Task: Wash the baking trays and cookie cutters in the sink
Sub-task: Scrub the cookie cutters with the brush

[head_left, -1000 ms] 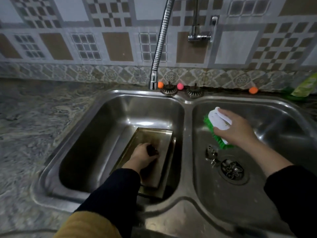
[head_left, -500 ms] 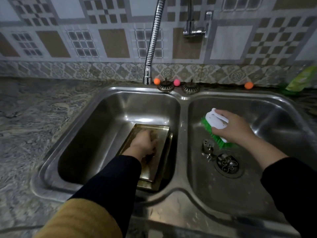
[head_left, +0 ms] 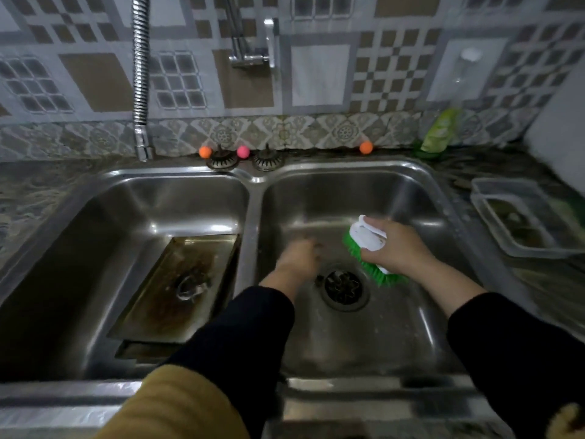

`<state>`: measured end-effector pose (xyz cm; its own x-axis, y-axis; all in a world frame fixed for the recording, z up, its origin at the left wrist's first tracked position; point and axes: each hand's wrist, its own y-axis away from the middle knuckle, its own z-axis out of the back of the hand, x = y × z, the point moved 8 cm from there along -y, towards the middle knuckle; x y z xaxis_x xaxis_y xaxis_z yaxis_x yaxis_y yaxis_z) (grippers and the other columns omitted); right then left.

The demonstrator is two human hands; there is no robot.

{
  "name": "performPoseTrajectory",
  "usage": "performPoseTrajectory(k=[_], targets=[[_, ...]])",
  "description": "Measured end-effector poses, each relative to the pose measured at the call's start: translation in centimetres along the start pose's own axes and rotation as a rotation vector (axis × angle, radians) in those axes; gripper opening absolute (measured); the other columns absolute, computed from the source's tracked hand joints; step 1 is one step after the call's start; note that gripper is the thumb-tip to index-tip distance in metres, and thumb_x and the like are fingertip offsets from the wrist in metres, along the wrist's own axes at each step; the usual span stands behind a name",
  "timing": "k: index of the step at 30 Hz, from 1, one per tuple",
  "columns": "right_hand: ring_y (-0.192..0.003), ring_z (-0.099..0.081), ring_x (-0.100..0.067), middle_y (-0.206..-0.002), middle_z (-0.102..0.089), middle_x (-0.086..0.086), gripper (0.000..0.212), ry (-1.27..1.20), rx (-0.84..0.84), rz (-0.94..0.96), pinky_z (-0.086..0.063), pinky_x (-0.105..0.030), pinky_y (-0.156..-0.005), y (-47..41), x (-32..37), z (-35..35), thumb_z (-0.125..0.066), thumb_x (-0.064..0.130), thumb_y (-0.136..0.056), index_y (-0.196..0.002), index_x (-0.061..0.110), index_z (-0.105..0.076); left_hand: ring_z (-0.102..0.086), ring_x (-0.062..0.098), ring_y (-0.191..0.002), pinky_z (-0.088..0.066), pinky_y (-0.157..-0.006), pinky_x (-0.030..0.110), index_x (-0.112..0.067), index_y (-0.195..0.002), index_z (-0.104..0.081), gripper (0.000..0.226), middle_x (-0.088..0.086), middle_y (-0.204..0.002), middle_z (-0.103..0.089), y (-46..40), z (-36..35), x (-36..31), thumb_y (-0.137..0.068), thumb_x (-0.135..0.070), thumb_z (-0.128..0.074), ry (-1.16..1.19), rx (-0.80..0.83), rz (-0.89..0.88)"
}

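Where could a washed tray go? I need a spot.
Bare steel floor of the right basin near its front wall. Crowded: stacked metal baking trays fill the left basin; both hands and the green-bristled white scrubbing brush surround the drain.

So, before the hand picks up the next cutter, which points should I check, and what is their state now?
1. Right hand grips the scrub brush: ok.
2. Left hand holds nothing: cannot tell, blurred.
3. A cookie cutter sits on the right basin drain, within reach: ok.
4. Another cutter lies on the baking trays in the left basin: ok.
5. Trays are clean: not ok, brown stains.
6. Water runs from the hose: not ok.
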<state>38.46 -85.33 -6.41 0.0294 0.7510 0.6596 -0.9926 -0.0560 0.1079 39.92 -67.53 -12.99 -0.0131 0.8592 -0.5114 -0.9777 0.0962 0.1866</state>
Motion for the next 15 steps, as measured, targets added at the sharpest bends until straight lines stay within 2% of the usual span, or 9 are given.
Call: performPoseTrajectory(k=[3, 6, 10, 15], targets=[[-0.116, -0.055, -0.016, -0.138, -0.052, 0.006, 0.074, 0.007, -0.004, -0.029, -0.045, -0.024, -0.09, 0.1, -3.1, 0.5, -0.074, 0.029, -0.071, -0.139, 0.036, -0.046, -0.049, 0.027, -0.124, -0.043, -0.101, 0.035, -0.019, -0.134, -0.053, 0.039, 0.008, -0.137, -0.05, -1.2, -5.5, -0.6, -0.096, -0.025, -0.049, -0.054, 0.101, 0.029], [-0.114, -0.056, -0.017, -0.136, -0.054, 0.005, 0.074, 0.017, -0.016, -0.031, -0.047, -0.026, -0.089, -0.1, -5.3, 1.1, -0.074, 0.03, -0.071, -0.139, 0.037, -0.045, -0.039, 0.029, -0.13, -0.04, -0.103, 0.04, -0.018, -0.134, -0.05, 0.04, 0.011, -0.138, -0.045, -2.8, -9.0, -0.7, -0.095, -0.03, -0.052, -0.173, 0.128, 0.048], [-0.114, -0.055, -0.017, -0.135, -0.054, 0.003, 0.074, 0.001, -0.033, -0.032, -0.046, -0.026, -0.086, -0.2, -7.1, 1.7, -0.074, 0.029, -0.073, -0.14, 0.036, -0.044, -0.038, 0.029, -0.13, -0.042, -0.101, 0.043, -0.019, -0.132, -0.053, 0.039, 0.01, -0.135, -0.045, -4.3, -10.8, 0.1, -0.095, -0.032, -0.053, -0.256, 0.083, 0.134], [-0.11, -0.057, -0.017, -0.132, -0.056, 0.003, 0.074, -0.031, -0.046, -0.019, -0.047, -0.025, -0.084, -0.1, -7.7, 2.2, -0.074, 0.028, -0.073, -0.14, 0.036, -0.043, -0.044, 0.027, -0.125, -0.044, -0.095, 0.039, -0.021, -0.125, -0.058, 0.035, 0.009, -0.129, -0.049, -4.5, -10.6, -0.1, -0.093, -0.034, -0.054, -0.285, 0.025, 0.138]])
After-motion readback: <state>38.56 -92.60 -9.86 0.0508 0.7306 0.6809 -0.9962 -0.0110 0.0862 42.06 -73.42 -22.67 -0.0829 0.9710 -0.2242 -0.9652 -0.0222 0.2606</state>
